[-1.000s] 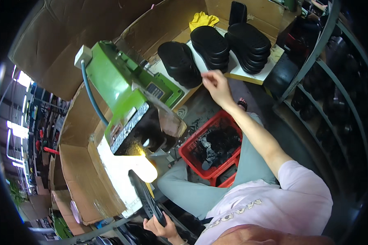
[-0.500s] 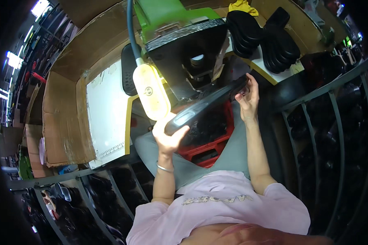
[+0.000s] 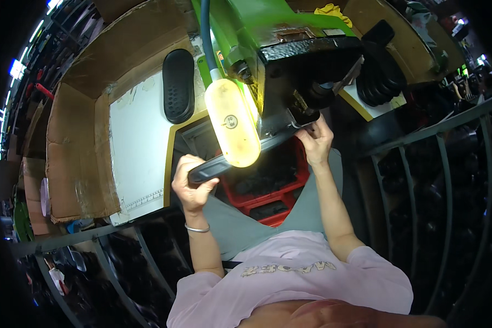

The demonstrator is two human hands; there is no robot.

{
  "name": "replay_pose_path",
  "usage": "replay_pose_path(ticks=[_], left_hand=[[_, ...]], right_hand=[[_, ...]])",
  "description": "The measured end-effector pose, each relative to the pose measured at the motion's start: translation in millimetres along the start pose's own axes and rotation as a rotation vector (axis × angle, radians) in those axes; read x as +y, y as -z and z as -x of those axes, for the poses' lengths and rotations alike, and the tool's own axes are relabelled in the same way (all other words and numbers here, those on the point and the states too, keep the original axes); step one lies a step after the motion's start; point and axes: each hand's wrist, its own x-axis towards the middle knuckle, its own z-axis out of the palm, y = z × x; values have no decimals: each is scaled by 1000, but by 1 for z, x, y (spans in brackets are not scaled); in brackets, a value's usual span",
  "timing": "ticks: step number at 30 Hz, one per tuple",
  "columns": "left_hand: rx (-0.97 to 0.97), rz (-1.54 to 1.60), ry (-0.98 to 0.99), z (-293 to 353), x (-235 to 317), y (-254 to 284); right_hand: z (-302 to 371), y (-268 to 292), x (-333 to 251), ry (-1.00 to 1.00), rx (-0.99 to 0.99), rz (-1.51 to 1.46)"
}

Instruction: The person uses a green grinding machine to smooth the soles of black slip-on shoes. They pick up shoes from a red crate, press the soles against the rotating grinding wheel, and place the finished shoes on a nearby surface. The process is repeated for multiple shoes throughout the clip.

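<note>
A black shoe sole (image 3: 210, 169), seen edge-on, stretches between my two hands just below the black head (image 3: 284, 82) of a green machine (image 3: 290, 16). Its left end is gripped by my left hand (image 3: 190, 186), thumb below and fingers above. At the other end my right hand (image 3: 317, 143) pinches it close under the machine head, which partly hides that end. A glowing yellow lamp (image 3: 232, 123) on a grey cable covers the sole's middle. Whether the sole touches the machine, I cannot tell.
Another black sole (image 3: 179, 87) lies on the white tabletop (image 3: 139, 136), left of the machine. Several soles (image 3: 377, 74) are stacked on the right. Cardboard walls (image 3: 76, 147) surround the table. A red crate (image 3: 251, 205) stands between my knees; metal rails (image 3: 443, 164) run on both sides.
The sole has become more level. My left hand has shifted left, and my right hand has come lower, close under the machine head. The machine and lamp appear further right as the view shifted.
</note>
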Motion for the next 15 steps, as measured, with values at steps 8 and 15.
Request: replay_pose_path(ticks=[8,15], left_hand=[[-60,127,232,31,-62,47],[-233,-199,303,-6,-22,-65]], right_hand=[[6,-35,-24,328,10,369],[5,-50,-56,571,-21,571]])
